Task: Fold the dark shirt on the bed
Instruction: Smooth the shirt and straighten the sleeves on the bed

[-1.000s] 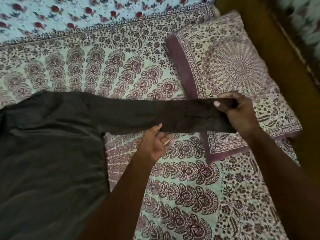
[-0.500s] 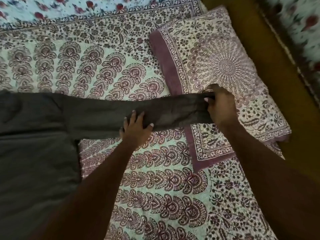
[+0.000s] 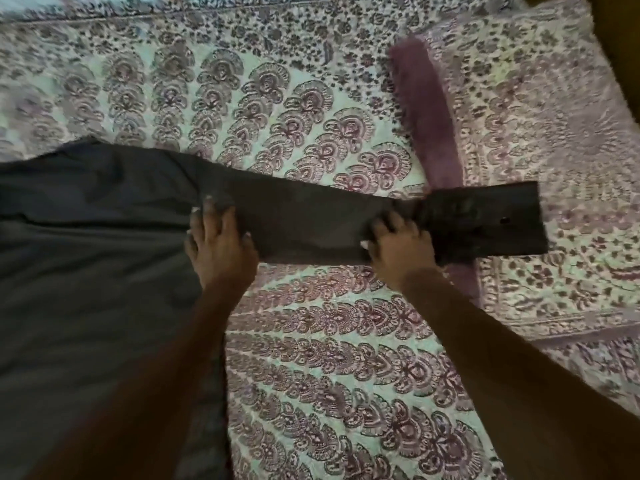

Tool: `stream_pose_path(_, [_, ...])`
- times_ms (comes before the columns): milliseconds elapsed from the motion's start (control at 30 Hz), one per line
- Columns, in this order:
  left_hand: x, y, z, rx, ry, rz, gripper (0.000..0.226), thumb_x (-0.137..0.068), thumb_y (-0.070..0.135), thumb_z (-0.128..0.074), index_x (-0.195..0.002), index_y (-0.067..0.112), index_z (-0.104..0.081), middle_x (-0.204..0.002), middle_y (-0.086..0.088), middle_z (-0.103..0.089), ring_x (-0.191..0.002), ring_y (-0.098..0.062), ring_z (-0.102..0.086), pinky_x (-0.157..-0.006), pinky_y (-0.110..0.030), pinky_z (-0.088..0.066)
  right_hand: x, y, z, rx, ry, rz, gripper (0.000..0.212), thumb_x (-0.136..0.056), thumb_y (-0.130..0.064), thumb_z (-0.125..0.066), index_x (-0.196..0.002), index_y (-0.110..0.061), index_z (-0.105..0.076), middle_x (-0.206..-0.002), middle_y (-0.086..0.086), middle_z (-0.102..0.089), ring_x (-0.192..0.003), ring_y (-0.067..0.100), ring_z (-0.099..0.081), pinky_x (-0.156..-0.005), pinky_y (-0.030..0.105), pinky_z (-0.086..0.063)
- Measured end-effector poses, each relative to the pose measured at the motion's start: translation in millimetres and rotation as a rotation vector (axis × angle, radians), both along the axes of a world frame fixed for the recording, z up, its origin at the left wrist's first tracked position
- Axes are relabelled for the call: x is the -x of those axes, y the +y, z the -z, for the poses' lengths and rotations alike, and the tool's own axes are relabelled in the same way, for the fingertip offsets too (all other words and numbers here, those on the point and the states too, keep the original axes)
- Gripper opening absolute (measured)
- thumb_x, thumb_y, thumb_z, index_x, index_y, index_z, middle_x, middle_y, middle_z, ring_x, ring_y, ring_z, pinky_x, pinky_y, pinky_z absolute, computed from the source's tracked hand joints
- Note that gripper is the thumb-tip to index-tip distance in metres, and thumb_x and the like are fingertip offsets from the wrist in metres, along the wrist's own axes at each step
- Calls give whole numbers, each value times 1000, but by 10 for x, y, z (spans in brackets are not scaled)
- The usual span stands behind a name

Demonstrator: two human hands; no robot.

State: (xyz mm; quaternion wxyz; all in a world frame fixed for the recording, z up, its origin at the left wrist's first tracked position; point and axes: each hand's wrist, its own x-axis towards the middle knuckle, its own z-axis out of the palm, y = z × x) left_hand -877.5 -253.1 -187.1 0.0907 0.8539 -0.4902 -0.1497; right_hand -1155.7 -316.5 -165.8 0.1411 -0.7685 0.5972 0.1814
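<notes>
The dark shirt [image 3: 86,271] lies flat on the bed and fills the left side of the view. Its long sleeve [image 3: 311,223] stretches out to the right, and the cuff end [image 3: 491,220] rests on the pillow's edge. My left hand [image 3: 218,247] lies palm down with fingers spread where the sleeve joins the body. My right hand [image 3: 398,247] presses flat on the sleeve just left of the cuff. Neither hand grips the cloth.
The bed carries a patterned maroon-and-white sheet [image 3: 329,375]. A matching pillow [image 3: 536,133] lies at the right, its purple border under the cuff. A dark strip beyond the bed's edge shows at the top right corner.
My right hand let go of the cuff and slid left along the sleeve. My left hand moved left to the armpit seam. The sleeve now lies flat on the bed.
</notes>
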Motion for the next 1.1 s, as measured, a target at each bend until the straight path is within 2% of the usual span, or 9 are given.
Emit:
stream_pose_path(100, [-542,92,99,-44,-18,-89,60,-97,44,-55,-154,32,-38,-173,0,-9,-159,-34,-5,-123,-63,-12,-392,-8,39,63,34,145,61,-103,-47,-45,-151,-10,-43,-157,25,-36,-146,46,-31,-118,55,-26])
stream_pose_path(267, [-918,206,415,-219,112,-90,81,-90,74,-46,-154,62,1,-170,20,16,-159,-26,12,-122,-67,-1,-1574,34,195,186,-389,-247,56,-105,-29,-47,-155,-7,-41,-167,16,-31,-154,40,-26,-116,57,-33])
stream_pose_path(433, [-993,169,490,-273,128,-83,94,-81,77,-54,-147,69,14,-167,23,23,-159,-24,13,-121,-65,-4,-2544,-131,634,112,-471,-331,58,-104,-29,-43,-160,-15,-34,-171,4,-22,-158,28,-20,-121,51,-29])
stream_pose_path(633, [-1067,147,411,-325,279,-32,98,-81,76,-59,-145,69,15,-161,25,36,-154,-24,28,-120,-67,5,-1595,-98,732,248,-206,-239,68,-100,-75,-23,-161,-49,-13,-174,-6,-8,-160,23,-11,-125,55,-12])
stream_pose_path(733, [-1079,156,463,-342,278,-20,99,-77,86,-52,-142,71,21,-158,25,40,-154,-25,30,-120,-68,5,-981,-89,714,247,-136,115,74,-95,-81,-15,-161,-50,-7,-174,-2,-7,-160,31,-9,-125,62,-9])
stream_pose_path(833, [-1059,162,477,-331,252,-16,98,-75,90,-47,-141,71,23,-159,24,40,-154,-25,30,-119,-67,5,-987,-127,716,317,-120,344,80,-96,-78,-16,-164,-35,-17,-173,11,-11,-158,42,-8,-123,66,-11])
stream_pose_path(900, [-1047,169,475,-317,237,-29,96,-74,91,-46,-142,71,20,-161,23,36,-155,-25,27,-120,-67,5,-1271,-111,698,355,-160,146,77,-102,-68,-25,-165,-25,-18,-173,12,-9,-158,41,-7,-125,63,-12])
stream_pose_path(1000, [-990,176,456,-306,193,-34,93,-73,92,-46,-142,74,14,-166,21,28,-156,-27,22,-120,-68,2,-1588,46,744,278,-268,-263,66,-105,-61,-27,-164,-34,-16,-174,2,-5,-160,29,-6,-123,62,-16])
stream_pose_path(1100, [-898,142,316,-250,128,-14,82,-83,75,-59,-147,72,-9,-170,10,19,-157,-34,15,-118,-71,-2,-1363,130,761,231,-289,-171,62,-104,-64,-27,-162,-44,-16,-174,-4,-3,-161,22,-6,-125,60,-12])
